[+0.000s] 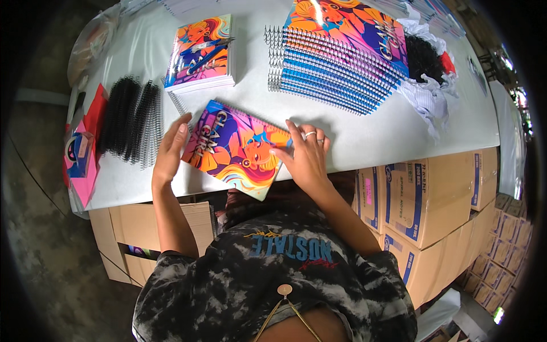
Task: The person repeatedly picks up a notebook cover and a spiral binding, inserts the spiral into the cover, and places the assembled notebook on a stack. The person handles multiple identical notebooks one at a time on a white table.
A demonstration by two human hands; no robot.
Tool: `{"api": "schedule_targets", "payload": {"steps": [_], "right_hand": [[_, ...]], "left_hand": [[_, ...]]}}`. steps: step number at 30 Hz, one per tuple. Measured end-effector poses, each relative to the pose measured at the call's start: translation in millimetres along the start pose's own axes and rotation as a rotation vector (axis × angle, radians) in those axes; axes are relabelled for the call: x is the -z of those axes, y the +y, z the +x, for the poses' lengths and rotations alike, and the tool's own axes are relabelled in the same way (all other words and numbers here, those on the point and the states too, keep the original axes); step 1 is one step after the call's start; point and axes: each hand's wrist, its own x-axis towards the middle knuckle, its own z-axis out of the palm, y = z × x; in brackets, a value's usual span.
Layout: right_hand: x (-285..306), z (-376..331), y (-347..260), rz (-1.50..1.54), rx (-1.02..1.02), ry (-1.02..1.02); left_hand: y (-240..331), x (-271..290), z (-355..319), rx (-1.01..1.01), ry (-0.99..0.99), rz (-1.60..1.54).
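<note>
A spiral notebook with a colourful illustrated cover lies slantwise near the table's front edge, its far edge lined with a wire coil. My right hand grips its right end, thumb on the cover and fingertips at the coiled corner. At the left end, my left hand has its fingertips closed around the lower end of a loose wire coil, which sticks out up and to the left. Beyond lies a stack of unbound booklets with matching covers and blue pens on top.
A bundle of black coils lies left, beside red and pink sheets with a tape roll. Spiral-bound notebooks are piled at the far right, next to crumpled white paper. Cardboard boxes stand below the white table.
</note>
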Motion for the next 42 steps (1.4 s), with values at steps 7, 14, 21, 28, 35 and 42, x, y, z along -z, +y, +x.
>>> {"api": "schedule_targets", "payload": {"steps": [7, 14, 21, 28, 35, 42], "right_hand": [[24, 1, 23, 0.862, -0.139, -0.010], [112, 12, 23, 1.250, -0.006, 0.320], [225, 95, 9, 1.118, 0.191, 0.688], [203, 188, 105, 0.524, -0.119, 0.364], [142, 125, 100, 0.966, 0.097, 0.612], [112, 120, 77, 0.616, 0.077, 0.919]], "left_hand": [[22, 7, -4, 0.064, 0.244, 0.831], [63, -47, -3, -0.317, -0.159, -0.405], [218, -95, 51, -0.738, 0.189, -0.484], [209, -124, 190, -0.690, 0.375, 0.325], [181, -136, 144, -0.520, 0.415, -0.143], [165, -166, 142, -0.655, 0.483, -0.658]]}}
